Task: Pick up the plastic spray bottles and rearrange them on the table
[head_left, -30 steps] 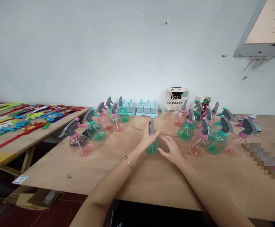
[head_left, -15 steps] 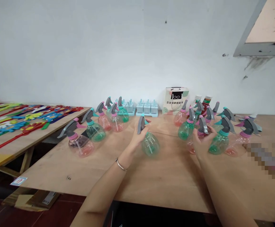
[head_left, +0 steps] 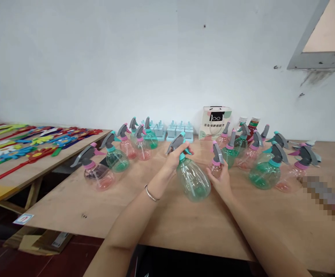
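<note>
1. Wood table, w/ no. card at near L corner.
2. L hand, bracelet on wrist: closed round neck/trigger of item 3.
3. Spray btl., green, teal collar: ctr. of table area, tilted, head up-L, base twd. lower R; can't tell if base touches table.
4. R hand: gripping item 5, thumb on its L side.
5. Spray btl., pink collar, grey trigger: just R of item 3, approx. upright, body mostly hidden by hand.
6. Spray btls., pink & green, L grp., qty. 6, upright.
7. Ditto, R grp., overlapping.
8. Lt.-blue moulds, back of table.
9. Paper bag, nr. wall.
</note>
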`<state>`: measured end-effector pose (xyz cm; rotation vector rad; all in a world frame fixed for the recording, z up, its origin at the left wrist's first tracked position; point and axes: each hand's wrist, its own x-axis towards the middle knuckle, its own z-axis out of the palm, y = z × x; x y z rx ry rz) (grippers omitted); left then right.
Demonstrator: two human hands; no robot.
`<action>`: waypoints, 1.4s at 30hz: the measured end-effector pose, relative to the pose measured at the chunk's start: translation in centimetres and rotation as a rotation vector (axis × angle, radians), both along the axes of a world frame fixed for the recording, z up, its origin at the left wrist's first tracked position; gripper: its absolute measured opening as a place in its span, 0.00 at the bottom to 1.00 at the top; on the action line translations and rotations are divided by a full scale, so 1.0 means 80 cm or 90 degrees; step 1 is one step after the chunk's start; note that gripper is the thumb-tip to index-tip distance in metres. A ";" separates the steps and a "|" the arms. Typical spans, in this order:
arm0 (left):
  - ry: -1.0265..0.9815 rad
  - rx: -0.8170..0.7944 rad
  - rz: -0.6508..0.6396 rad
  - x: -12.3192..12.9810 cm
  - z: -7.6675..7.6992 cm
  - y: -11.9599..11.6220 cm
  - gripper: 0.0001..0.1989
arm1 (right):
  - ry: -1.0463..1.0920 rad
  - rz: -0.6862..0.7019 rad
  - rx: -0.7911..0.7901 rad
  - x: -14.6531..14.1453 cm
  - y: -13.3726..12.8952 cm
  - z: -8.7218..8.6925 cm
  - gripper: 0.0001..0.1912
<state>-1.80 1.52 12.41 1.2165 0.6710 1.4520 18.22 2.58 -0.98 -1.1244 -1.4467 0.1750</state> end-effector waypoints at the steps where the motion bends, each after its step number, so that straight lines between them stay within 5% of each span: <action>1: 0.010 -0.004 0.007 -0.001 -0.003 0.000 0.18 | -0.002 -0.002 -0.001 0.001 0.001 0.000 0.34; 7: 0.054 0.060 -0.196 -0.011 -0.009 0.000 0.13 | -0.006 -0.003 0.008 0.003 0.002 -0.002 0.34; 12: 0.022 -0.035 -0.048 -0.009 -0.020 0.005 0.12 | -0.009 0.002 -0.002 0.005 0.002 -0.004 0.35; 18: -0.006 -0.029 -0.163 -0.011 -0.022 0.001 0.11 | -0.003 0.016 -0.008 0.006 0.002 -0.003 0.34; 24: 0.006 -0.064 -0.026 -0.016 -0.024 0.006 0.14 | -0.004 0.020 -0.009 0.007 0.003 -0.003 0.34; 30: 0.066 0.005 -0.190 -0.011 -0.022 -0.002 0.13 | -0.003 0.025 -0.006 0.008 0.005 -0.006 0.33; 36: 0.126 -0.024 -0.090 -0.003 -0.022 -0.003 0.14 | -0.009 0.023 -0.012 0.007 0.004 -0.005 0.34; 42: 0.091 0.010 -0.174 -0.005 -0.019 -0.005 0.11 | -0.006 0.028 -0.008 0.007 0.003 -0.003 0.32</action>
